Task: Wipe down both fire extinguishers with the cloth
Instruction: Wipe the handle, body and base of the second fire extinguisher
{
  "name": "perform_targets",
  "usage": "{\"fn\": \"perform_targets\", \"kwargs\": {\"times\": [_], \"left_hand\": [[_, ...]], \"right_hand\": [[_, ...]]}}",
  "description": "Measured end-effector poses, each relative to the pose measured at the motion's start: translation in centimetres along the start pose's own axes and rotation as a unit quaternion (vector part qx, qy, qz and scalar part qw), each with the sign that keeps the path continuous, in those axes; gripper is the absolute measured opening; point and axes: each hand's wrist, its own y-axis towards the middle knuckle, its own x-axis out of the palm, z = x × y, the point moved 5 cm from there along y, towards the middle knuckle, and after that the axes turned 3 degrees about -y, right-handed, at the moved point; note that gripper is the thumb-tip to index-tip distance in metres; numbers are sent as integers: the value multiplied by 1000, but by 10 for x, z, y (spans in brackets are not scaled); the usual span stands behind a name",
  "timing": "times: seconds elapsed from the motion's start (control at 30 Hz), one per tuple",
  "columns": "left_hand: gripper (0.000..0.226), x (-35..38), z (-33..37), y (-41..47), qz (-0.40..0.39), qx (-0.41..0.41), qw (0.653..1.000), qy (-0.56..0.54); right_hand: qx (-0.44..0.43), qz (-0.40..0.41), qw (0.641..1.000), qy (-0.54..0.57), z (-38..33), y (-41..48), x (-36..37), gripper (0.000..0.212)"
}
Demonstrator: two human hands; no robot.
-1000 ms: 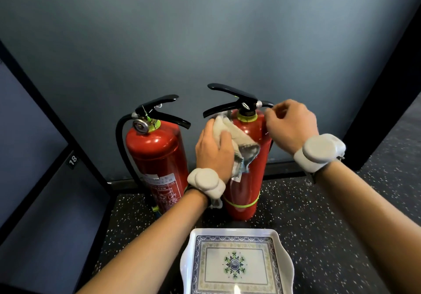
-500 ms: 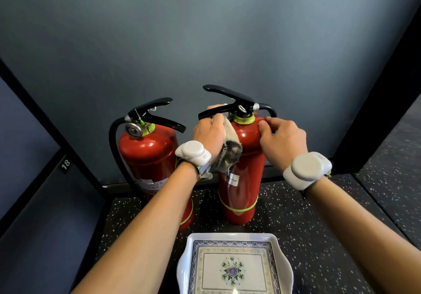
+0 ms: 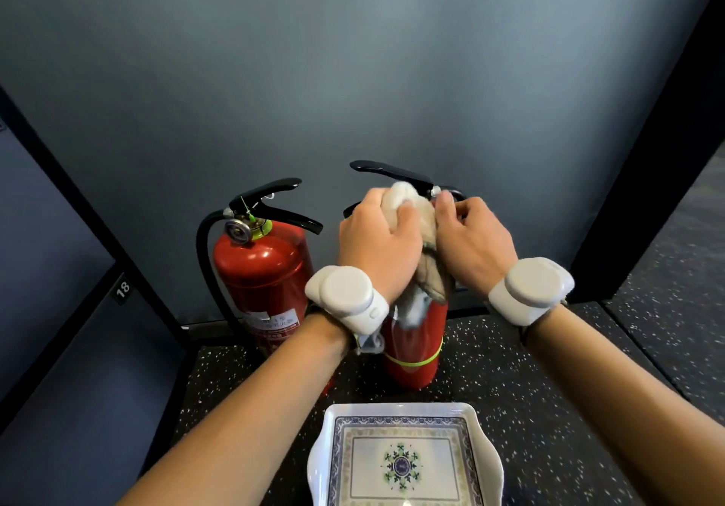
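Two red fire extinguishers stand on the speckled floor against a grey wall. The left extinguisher [image 3: 261, 270] shows its gauge, black hose and label. The right extinguisher [image 3: 416, 352] is partly hidden behind my hands; its black handle sticks out above them. My left hand [image 3: 376, 244] grips a beige cloth [image 3: 425, 270] bunched over the top of the right extinguisher, under the handle. My right hand [image 3: 470, 246] pinches the same cloth from the right side. The cloth's loose end hangs down the cylinder.
A white patterned square plate [image 3: 404, 462] lies on the floor just in front of the extinguishers. A dark frame with a small "18" tag [image 3: 122, 289] runs along the left. A black post [image 3: 647, 176] stands at the right.
My left hand moved the cloth up from the cylinder's shoulder to the valve under the handle. My right hand left the cylinder's right side and took hold of the cloth.
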Motion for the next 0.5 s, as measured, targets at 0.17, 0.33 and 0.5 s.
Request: {"fn": "perform_targets", "kwargs": {"times": [0.17,0.33,0.5], "left_hand": [[48,20,20,5,-68,-3,976,-206],[51,12,5,13,57,37,981,-181],[24,30,-21,-1,60,8,998,-11]], "right_hand": [[-58,-59,986,145,-20,-9,-6,56],[-106,71,979,162,-21,17,-41,50],[-91,173,977,85,-20,70,-75,44]]}}
